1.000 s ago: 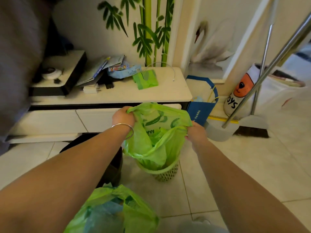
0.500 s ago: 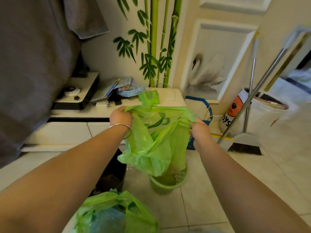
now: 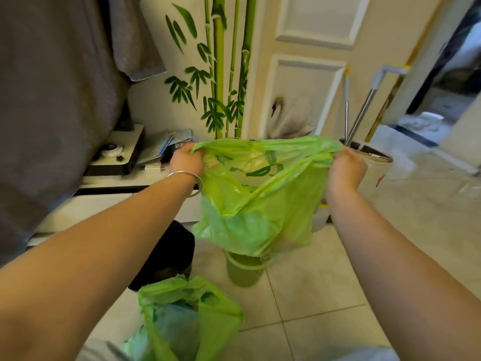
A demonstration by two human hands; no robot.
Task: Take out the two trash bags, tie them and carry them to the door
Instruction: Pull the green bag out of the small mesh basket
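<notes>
Second bag (image 3: 260,204) hangs clear above the green bin (image 3: 246,269), mouth stretched wide; left hand (image 3: 186,160) and right hand (image 3: 345,170) each clench a top edge. First bag (image 3: 187,316) sits on the floor nearer the person, untied. Removal looks done; both ties and the carry to the door remain.

Translucent lime-green trash bag (image 3: 260,204) printed with darker green leaf marks; second bag (image 3: 192,316) the same green, bluish inside; pale green bin (image 3: 244,269); silver bracelet (image 3: 188,177); cream floor tiles (image 3: 320,290); wall (image 3: 156,105) painted with green bamboo; white swan on door (image 3: 299,100)
</notes>
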